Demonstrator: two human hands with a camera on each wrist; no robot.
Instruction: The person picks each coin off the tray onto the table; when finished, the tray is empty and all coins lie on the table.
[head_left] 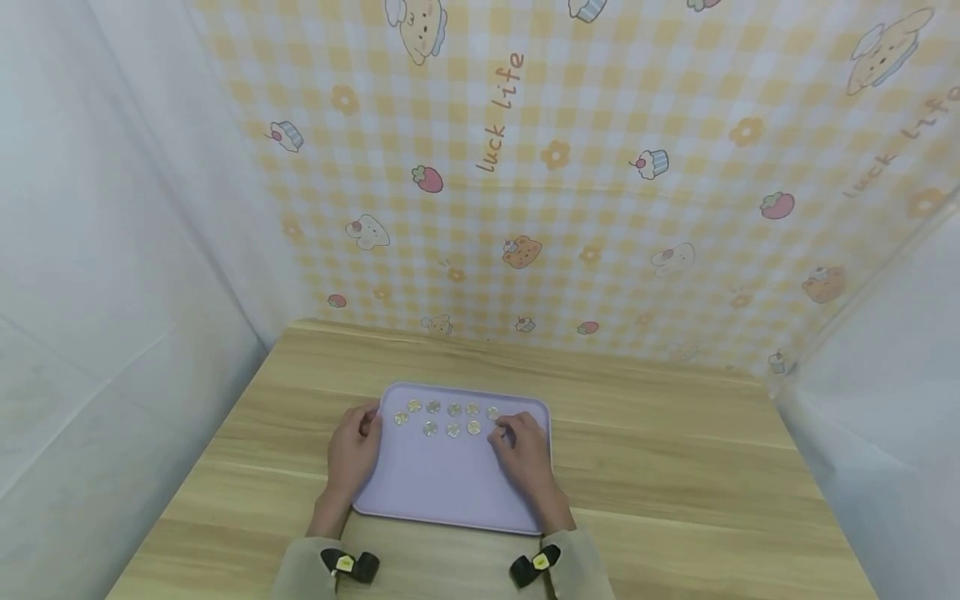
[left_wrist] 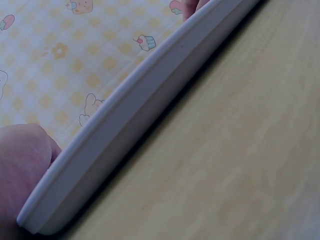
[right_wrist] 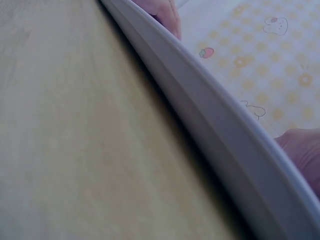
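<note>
A lilac tray (head_left: 442, 483) with a raised rim lies on the table. Several small round coins (head_left: 453, 430), shiny and gold-silver, sit in two rough rows across its far half. At the tray's left edge my left hand (head_left: 352, 450) grips the rim, its fingers curled. My right hand (head_left: 525, 454) is over the tray's right side, thumb and forefinger pinching at the right end of the nearer row. A coin (head_left: 498, 426) shows partly at those fingertips. Both wrist views show mainly the tray's outer wall (left_wrist: 145, 100), with part of the right hand (right_wrist: 305, 152) beyond it.
The tray rests on a wood-grain table (head_left: 675, 467). A yellow checked cloth (head_left: 555, 208) with cartoon prints hangs behind it. White sheets (head_left: 135, 250) close off the left and right sides. Each sleeve carries a black wrist device (head_left: 352, 565).
</note>
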